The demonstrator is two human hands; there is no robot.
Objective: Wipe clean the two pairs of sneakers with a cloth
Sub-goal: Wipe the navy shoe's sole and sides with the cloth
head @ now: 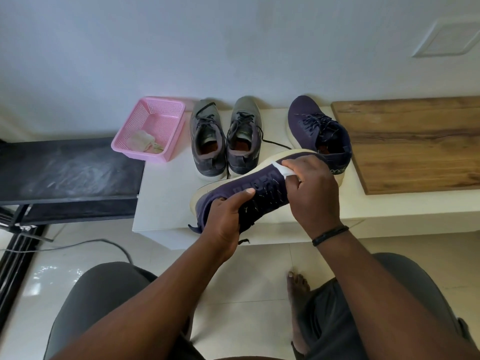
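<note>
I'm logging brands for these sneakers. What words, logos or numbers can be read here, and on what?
"once" is my best reading of partly hidden pale letters on the heel of the standing navy sneaker.
Lettering on the held navy sneaker: too blurred to read.
Grey sneakers: nothing legible.

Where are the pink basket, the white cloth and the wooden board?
Pink basket (173,106): head view, far rim.
White cloth (281,169): head view, the bit showing by the fingers.
Wooden board (415,144): head view, middle of its top.

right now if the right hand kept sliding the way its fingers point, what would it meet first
The right hand holds the cloth on the held navy sneaker, fingers pointing up-left toward its toe. Going on, it would likely run off the sole edge and meet the right grey sneaker first, though depth is unclear.
</note>
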